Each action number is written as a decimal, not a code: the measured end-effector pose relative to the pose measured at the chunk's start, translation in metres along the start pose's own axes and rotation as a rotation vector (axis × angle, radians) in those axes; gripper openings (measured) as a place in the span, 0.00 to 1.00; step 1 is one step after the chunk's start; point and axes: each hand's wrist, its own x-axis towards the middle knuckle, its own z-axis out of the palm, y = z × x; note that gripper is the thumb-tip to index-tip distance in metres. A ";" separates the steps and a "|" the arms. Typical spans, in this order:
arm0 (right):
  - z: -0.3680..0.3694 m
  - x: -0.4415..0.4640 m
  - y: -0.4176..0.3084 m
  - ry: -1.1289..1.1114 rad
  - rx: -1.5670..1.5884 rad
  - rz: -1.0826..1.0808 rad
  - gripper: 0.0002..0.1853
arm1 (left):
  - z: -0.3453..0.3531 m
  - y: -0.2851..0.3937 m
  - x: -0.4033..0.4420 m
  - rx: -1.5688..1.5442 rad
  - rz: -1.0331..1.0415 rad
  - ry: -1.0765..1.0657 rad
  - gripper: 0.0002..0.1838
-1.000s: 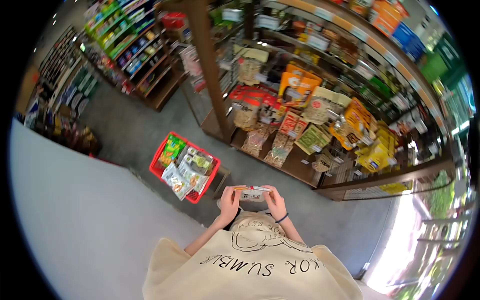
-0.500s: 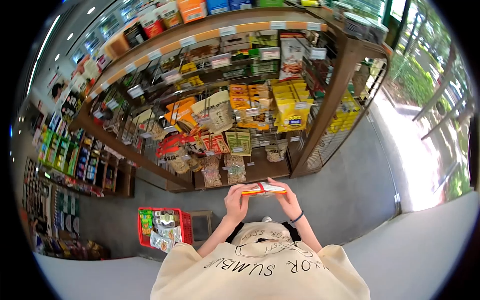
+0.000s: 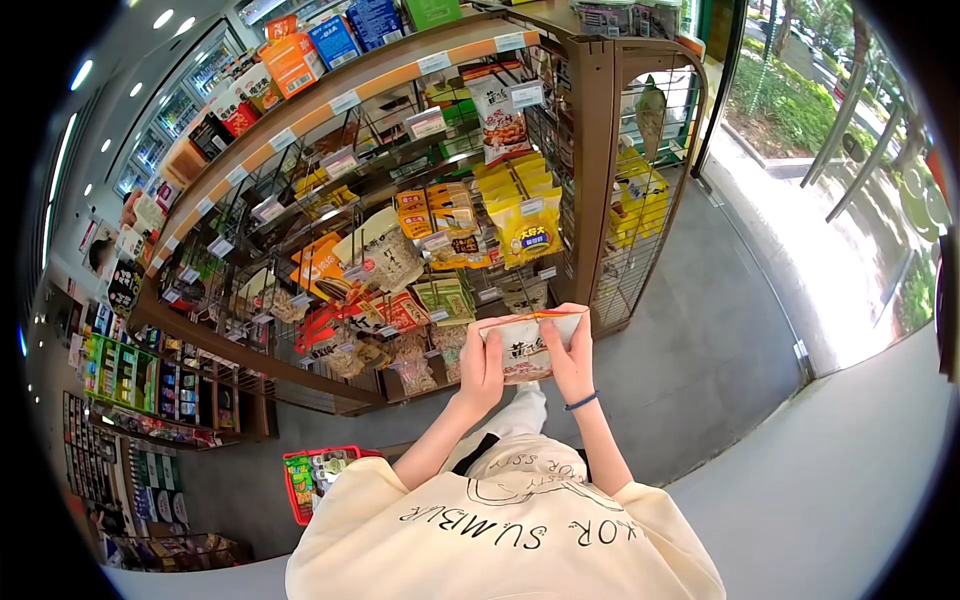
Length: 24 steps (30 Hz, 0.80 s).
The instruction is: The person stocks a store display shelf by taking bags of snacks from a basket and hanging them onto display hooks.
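Both hands hold a white snack bag (image 3: 524, 350) with dark Chinese lettering and a red-orange edge, in front of my chest. My left hand (image 3: 482, 362) grips its left side, thumb on the front face. On the right side, my right hand (image 3: 571, 358) is closed the same way, with a dark band on the wrist. A similar white and red bag (image 3: 502, 118) hangs high on the rack beyond. Yellow snack bags (image 3: 525, 215) hang below it.
A wooden shelf rack (image 3: 590, 150) with wire panels stands ahead, full of hanging packets. On the floor at lower left is a red shopping basket (image 3: 296, 492) holding packages, partly hidden by my sleeve. More stocked shelves (image 3: 150, 375) line the left; a bright doorway (image 3: 760, 220) opens at right.
The bag has tilted from nearly edge-on to showing its lettered front, still in both hands. My view has swung right, so the rack and basket sit further left, and a leg shows below.
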 end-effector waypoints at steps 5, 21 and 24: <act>0.003 0.031 -0.004 0.039 -0.046 -0.032 0.12 | 0.012 -0.004 0.032 -0.064 -0.070 0.051 0.10; 0.026 0.177 0.005 -0.013 0.128 -0.079 0.13 | 0.046 -0.033 0.180 -0.404 -0.083 0.190 0.10; 0.031 0.195 0.006 -0.057 0.145 -0.048 0.14 | 0.044 -0.038 0.199 -0.411 -0.149 0.200 0.11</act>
